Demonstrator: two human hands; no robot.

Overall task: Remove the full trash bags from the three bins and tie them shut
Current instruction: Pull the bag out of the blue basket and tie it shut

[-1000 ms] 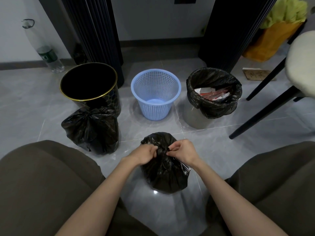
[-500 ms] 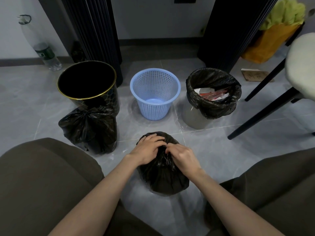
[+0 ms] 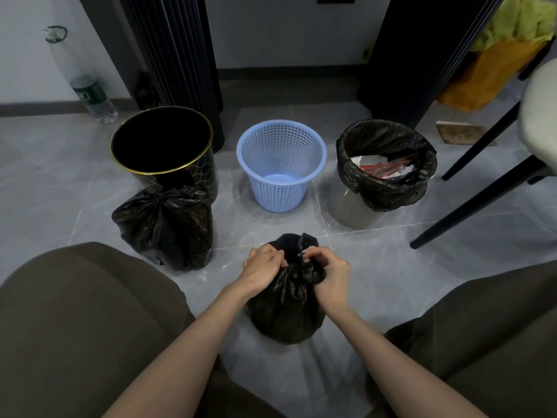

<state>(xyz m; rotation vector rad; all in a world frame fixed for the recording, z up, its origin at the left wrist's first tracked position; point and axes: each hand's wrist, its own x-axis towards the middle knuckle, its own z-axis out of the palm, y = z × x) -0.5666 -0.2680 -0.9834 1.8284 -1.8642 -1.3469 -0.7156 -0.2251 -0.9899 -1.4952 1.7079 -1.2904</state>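
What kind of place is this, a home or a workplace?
Probably a room in a home, not certain: grey tiled floor, a cushioned chair, a blue mesh wastebasket beside a bag-lined bin.

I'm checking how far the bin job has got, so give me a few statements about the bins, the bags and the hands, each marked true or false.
1. The left hand and the right hand both grip the gathered top of the small bag on the floor. True.
2. The blue basket has a bag in it. False: it has no liner and its bare bottom shows.
3. The grey bin has a black liner folded over its rim, with rubbish showing inside. True.
4. The large bag in front of the black bin gapes open. False: its top is bunched closed.
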